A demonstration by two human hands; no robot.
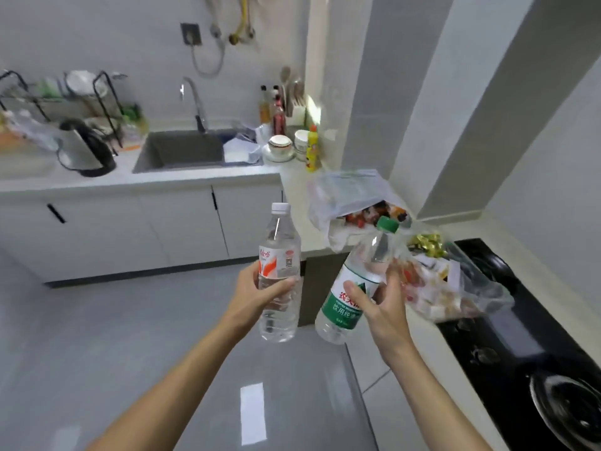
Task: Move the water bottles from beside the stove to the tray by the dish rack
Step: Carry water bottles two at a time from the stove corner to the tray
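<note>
My left hand [257, 292] grips a clear water bottle with a white cap and a red-and-white label [279, 242], held upright over the floor. My right hand [379, 307] grips a second clear bottle with a green cap and green label [349, 297], tilted to the right, just left of the counter by the black stove [527, 346]. The dish rack [65, 102] stands far left on the back counter. An orange tray edge [9, 139] shows beside it, blurred and partly hidden by plastic.
A black kettle [86, 151] stands left of the sink [188, 151]. Bowls, cups and a yellow bottle [311, 151] crowd the counter corner. Plastic bags of snacks [357, 203] lie on the counter between corner and stove. Grey floor stretches below.
</note>
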